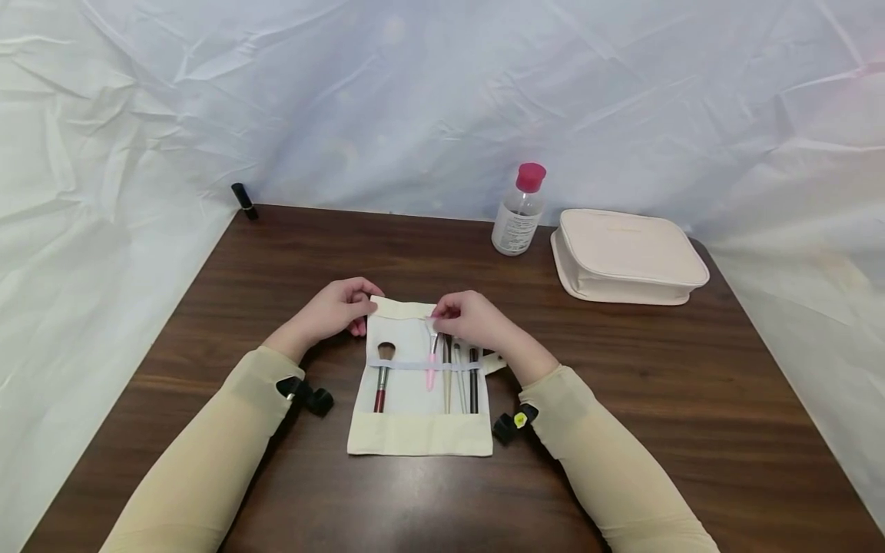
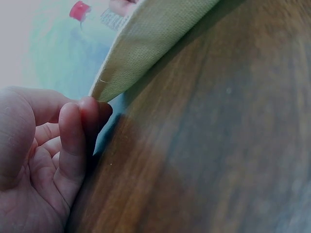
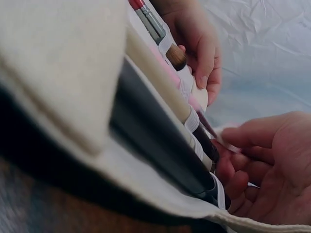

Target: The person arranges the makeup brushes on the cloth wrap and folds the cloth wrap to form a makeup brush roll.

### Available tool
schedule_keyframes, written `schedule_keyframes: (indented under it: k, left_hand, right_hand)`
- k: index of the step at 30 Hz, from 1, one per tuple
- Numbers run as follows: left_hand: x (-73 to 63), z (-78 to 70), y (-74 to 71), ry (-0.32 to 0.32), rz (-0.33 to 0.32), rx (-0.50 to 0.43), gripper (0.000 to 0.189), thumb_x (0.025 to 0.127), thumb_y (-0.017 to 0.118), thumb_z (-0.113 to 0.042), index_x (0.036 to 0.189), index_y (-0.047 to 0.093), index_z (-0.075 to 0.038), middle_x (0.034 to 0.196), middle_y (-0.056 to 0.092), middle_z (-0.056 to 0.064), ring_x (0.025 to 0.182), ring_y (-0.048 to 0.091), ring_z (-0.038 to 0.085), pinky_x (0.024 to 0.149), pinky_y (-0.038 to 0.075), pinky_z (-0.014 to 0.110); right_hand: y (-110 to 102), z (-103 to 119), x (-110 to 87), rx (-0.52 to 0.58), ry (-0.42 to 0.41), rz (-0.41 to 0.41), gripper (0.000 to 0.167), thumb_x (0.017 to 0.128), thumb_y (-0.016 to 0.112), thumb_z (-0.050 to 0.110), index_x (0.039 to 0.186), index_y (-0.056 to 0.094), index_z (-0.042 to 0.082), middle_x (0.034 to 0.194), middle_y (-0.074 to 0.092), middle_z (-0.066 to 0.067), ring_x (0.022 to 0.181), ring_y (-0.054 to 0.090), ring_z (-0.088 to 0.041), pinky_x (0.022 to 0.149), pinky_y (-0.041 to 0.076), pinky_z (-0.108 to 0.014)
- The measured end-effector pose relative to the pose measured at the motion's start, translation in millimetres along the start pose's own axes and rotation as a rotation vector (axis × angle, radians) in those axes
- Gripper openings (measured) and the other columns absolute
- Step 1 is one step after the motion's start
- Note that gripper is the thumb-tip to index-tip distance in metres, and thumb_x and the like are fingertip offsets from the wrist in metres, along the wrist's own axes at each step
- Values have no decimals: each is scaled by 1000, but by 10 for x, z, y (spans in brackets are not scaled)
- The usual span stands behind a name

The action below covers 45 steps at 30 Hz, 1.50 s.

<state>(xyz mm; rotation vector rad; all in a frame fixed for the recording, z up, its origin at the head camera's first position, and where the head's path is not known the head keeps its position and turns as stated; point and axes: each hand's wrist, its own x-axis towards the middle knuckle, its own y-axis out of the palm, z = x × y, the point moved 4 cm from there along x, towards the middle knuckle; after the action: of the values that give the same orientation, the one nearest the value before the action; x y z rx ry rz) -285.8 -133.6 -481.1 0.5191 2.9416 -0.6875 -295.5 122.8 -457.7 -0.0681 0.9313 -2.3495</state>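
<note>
An unfolded cream fabric brush roll point(image 1: 401, 436) lies on the table with makeup brushes under its elastic strap. My left hand point(image 1: 339, 307) pinches the roll's far left corner, and in the left wrist view the fabric edge point(image 2: 129, 63) rises off the wood there. Between the thumb and fingers of my right hand point(image 1: 477, 319) is the head end of a pink-handled brush point(image 1: 431, 376), whose handle passes under the strap. A red-handled brush point(image 1: 380, 395) sits at the left. A beige-handled brush point(image 1: 447, 388), a thin pale tool point(image 1: 461, 392) and a black-handled one point(image 1: 473, 388) sit at the right.
At the back stands a clear bottle with a red cap point(image 1: 530, 177). Right of it lies a pale pink zipped case point(image 1: 629, 250). A small black tube point(image 1: 245, 201) stands at the table's far left corner. White sheeting point(image 1: 415, 100) hangs behind the dark wooden table point(image 1: 311, 246).
</note>
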Motion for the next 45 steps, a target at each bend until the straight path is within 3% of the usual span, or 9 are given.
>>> schedule_keyframes:
  k: [5,14,17,20,24,29,36,41,45]
  left_hand:
    - [-3,-8,-7,2,-2,3,23,104,60,-15,126,63,-8,78,67,12,65,66,27,60,59,35]
    - [6,17,-3,0,1,-10,23,104,60,-15,125,63,-8,78,67,12,65,66,26,60,59,34]
    - [5,19,-1,1,4,-15,24,104,61,-16,126,63,-7,78,67,13,66,66,26,61,59,34]
    - [1,11,-2,4,1,-16,24,104,61,-16,125,63,-7,78,67,13,65,66,27,61,59,35]
    - [7,5,3,9,3,-15,23,104,60,-15,125,63,-7,78,67,13,65,66,27,60,59,35]
    - [11,16,1,8,3,-14,23,104,60,-16,125,63,-8,78,67,13,65,66,28,60,59,36]
    - [-75,102,-74,-18,-10,-5,25,103,63,-18,125,63,-7,78,67,14,65,65,27,61,59,34]
    - [-117,121,-128,-21,-26,-8,26,103,64,-18,126,62,-6,78,66,14,65,65,26,61,59,33]
    - [-137,131,-140,-16,-27,-19,26,103,64,-19,126,62,-6,77,65,14,64,65,25,61,59,33]
  right_hand:
    - [25,-8,-4,-60,-19,56,11,98,72,22,104,79,16,95,72,2,82,60,-15,76,51,-30]
    - [31,48,-54,-141,-142,129,11,97,72,19,102,82,18,98,63,2,88,57,-14,80,51,-31]
    - [-22,79,-88,-149,-167,87,15,99,68,16,104,82,17,100,64,1,87,57,-15,78,51,-31]
    - [-177,104,-152,-132,-173,-16,20,100,63,11,109,80,14,105,69,-2,89,60,-18,80,52,-34]
    - [-451,37,-288,-127,-119,-129,20,100,60,13,112,76,14,104,72,-5,85,60,-20,77,53,-36]
    - [-698,-201,-461,-164,-39,-144,21,100,62,17,115,74,10,90,68,-4,74,59,-19,69,51,-35]
    - [-760,-466,-529,-273,67,-50,26,97,69,25,118,67,10,78,64,-2,67,56,-17,64,47,-33]
    - [-699,-480,-521,-365,141,80,38,97,70,35,124,60,10,75,60,-4,64,55,-18,61,45,-33]
    - [-625,-427,-516,-417,144,115,37,96,71,30,122,56,9,76,59,-2,63,55,-16,62,45,-32]
